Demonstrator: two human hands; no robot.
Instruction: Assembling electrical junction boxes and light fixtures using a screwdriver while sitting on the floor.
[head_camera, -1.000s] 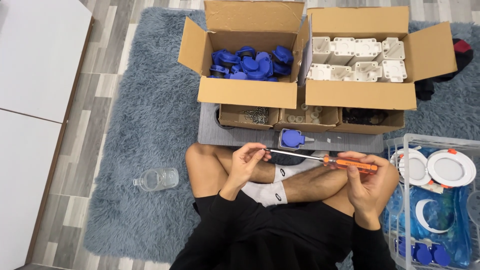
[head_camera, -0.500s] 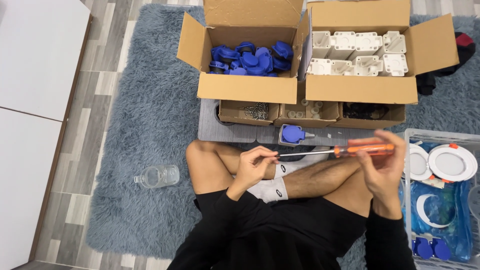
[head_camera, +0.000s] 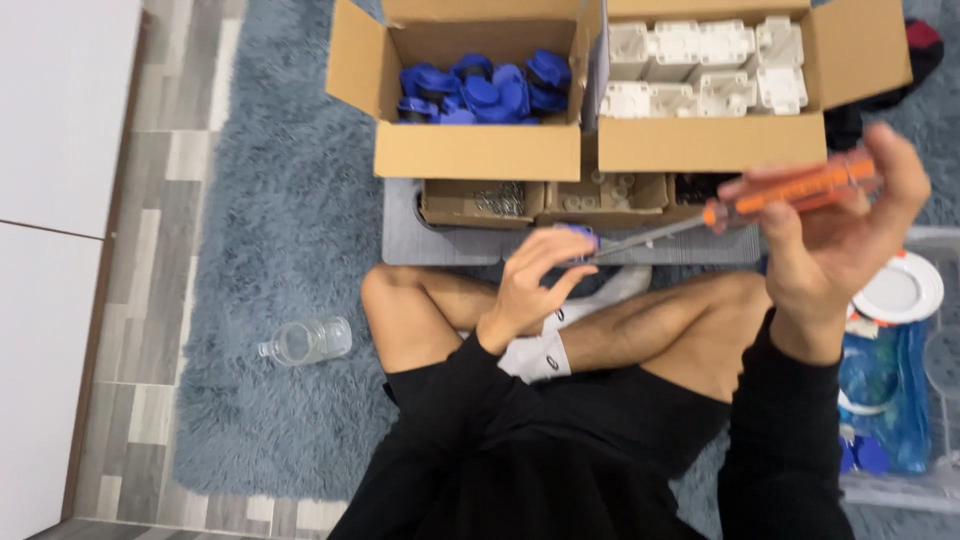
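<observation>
Single head camera, looking steeply down, close over lap; edges somewhat blurred.

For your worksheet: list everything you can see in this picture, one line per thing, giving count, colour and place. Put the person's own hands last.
cardboard box of blue parts: one, brown, top centre on rug
cardboard box of white parts: one, brown, top right
small tray boxes: a row, brown, below the big boxes
grey mat: one, under the small boxes
rug: one, blue-grey, shaggy
plastic bottle: one, clear, lying on rug at left
clear bin: one, right edge, holding white and blue items
screwdriver: one, orange handle, between both hands
left hand: at the screwdriver's tip
right hand: grips the handle
</observation>
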